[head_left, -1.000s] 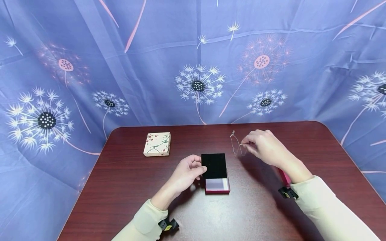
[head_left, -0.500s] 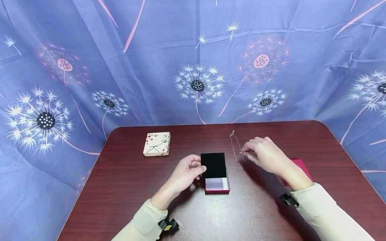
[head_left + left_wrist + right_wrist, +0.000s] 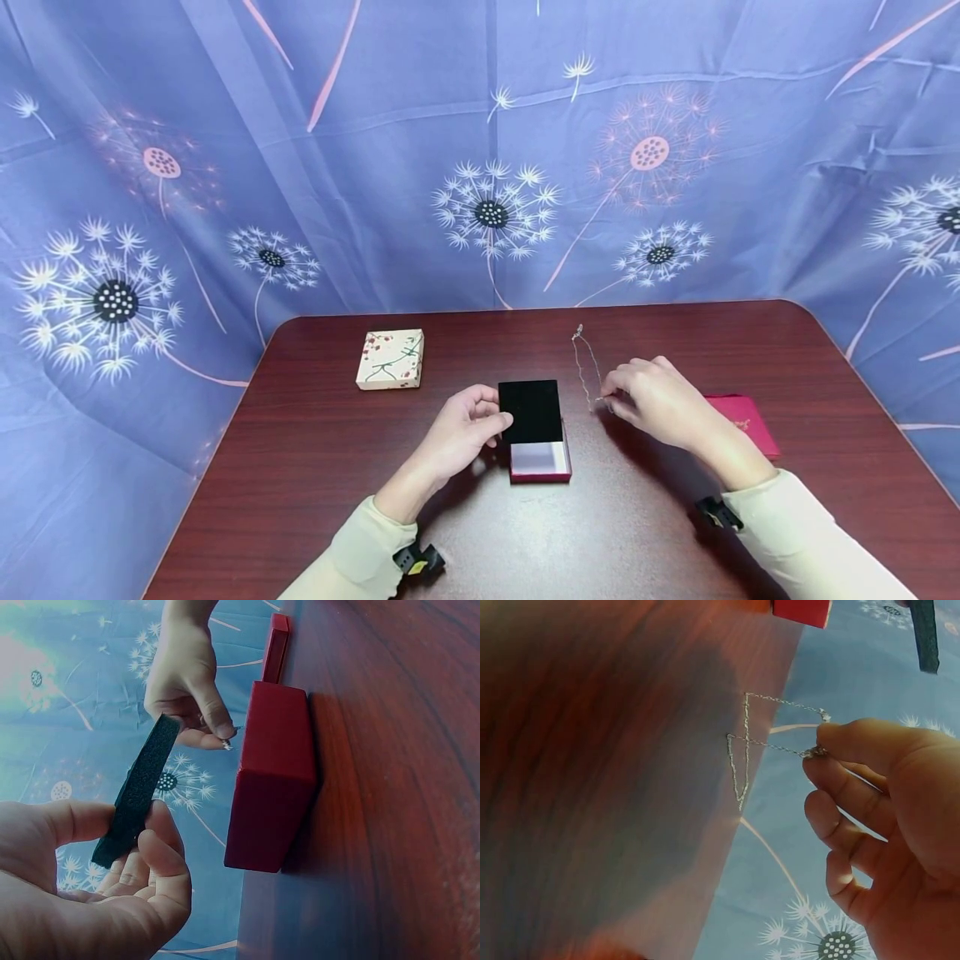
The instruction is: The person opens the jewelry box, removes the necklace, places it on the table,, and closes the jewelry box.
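Observation:
My left hand [image 3: 468,425] pinches a square black foam pad [image 3: 529,412] by its left edge, thumb on top. The pad is held over a small red box [image 3: 540,478], covering its far part; the white inside shows at the near end. In the left wrist view the pad [image 3: 142,787] is tilted and apart from the box [image 3: 277,742]. My right hand [image 3: 660,404] pinches one end of a thin silver chain [image 3: 579,367] between thumb and forefinger. The rest of the chain [image 3: 745,720] trails onto the table in a narrow loop.
A red lid [image 3: 746,421] with gold lettering lies right of my right hand, partly behind the wrist. A cream box [image 3: 391,358] with a floral print stands at the back left. Behind the dark red wooden table [image 3: 315,467] hangs a blue dandelion cloth [image 3: 375,167].
My right hand has come down and nearer, drawing its end of the chain toward the near side, and more of the red lid shows. The left hand and pad have barely moved.

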Action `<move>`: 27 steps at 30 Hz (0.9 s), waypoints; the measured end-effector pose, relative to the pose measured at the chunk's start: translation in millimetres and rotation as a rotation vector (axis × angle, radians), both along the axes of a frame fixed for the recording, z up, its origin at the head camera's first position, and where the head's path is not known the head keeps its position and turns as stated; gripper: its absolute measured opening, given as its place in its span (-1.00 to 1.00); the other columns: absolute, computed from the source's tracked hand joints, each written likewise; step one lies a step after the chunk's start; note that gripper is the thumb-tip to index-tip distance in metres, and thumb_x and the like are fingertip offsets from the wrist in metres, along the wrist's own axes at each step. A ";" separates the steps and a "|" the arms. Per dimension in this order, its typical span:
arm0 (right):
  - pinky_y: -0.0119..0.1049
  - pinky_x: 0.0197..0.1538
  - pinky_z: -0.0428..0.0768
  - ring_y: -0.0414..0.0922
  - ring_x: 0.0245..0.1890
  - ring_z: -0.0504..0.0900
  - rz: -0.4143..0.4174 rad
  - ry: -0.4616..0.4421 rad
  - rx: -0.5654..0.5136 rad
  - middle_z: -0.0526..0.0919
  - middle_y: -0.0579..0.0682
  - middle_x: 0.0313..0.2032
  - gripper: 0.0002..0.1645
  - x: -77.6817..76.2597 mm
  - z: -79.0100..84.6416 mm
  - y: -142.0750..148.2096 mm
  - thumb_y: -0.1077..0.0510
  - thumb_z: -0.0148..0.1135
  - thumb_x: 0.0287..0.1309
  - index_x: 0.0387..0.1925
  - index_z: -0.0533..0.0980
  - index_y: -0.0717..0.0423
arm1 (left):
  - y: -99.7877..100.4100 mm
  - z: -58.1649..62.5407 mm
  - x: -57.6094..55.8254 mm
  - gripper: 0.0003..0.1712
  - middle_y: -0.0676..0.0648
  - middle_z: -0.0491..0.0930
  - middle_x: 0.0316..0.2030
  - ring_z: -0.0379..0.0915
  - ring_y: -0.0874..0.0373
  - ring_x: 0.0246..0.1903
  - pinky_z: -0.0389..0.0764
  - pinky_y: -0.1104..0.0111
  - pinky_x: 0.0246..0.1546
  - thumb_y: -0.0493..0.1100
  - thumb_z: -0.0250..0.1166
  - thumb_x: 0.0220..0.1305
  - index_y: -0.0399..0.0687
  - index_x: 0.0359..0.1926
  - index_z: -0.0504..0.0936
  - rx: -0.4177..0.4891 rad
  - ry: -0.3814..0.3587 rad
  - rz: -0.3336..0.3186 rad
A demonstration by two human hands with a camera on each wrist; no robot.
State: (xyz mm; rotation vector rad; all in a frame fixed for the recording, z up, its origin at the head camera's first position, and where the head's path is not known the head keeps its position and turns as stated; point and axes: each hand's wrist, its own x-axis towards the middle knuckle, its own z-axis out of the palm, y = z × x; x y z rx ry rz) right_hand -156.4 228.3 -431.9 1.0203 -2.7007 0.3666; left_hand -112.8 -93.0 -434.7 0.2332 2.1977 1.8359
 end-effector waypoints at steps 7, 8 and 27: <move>-0.12 -0.22 0.44 -0.16 -0.30 0.67 0.001 -0.029 0.044 0.69 -0.28 -0.38 -0.75 7.0 -3.9 -2.7 0.23 0.63 0.01 -0.33 0.72 -0.14 | 0.1 -1.1 -1.4 -0.74 -0.07 0.69 -0.26 0.57 0.08 -0.41 0.66 0.26 -0.28 -0.29 0.34 0.38 -0.32 0.01 0.53 -0.002 -0.004 0.002; -0.13 -0.23 0.43 -0.17 -0.32 0.66 0.001 -0.032 0.052 0.68 -0.29 -0.40 -0.75 8.0 -4.5 -3.3 0.22 0.62 0.01 -0.34 0.71 -0.15 | 0.0 -1.3 -1.5 -0.74 -0.07 0.69 -0.26 0.57 0.08 -0.41 0.66 0.25 -0.28 -0.29 0.34 0.38 -0.32 0.01 0.53 -0.001 -0.004 0.002; -0.21 -0.28 0.32 -0.20 -0.35 0.62 0.016 -0.073 0.123 0.64 -0.33 -0.44 -0.67 19.2 -14.3 -8.6 0.20 0.68 -0.09 -0.43 0.65 -0.21 | 0.3 -1.9 -1.5 -0.71 -0.07 0.69 -0.26 0.57 0.03 -0.39 0.64 0.31 -0.30 -0.31 0.34 0.37 -0.35 0.03 0.53 0.015 -0.006 0.004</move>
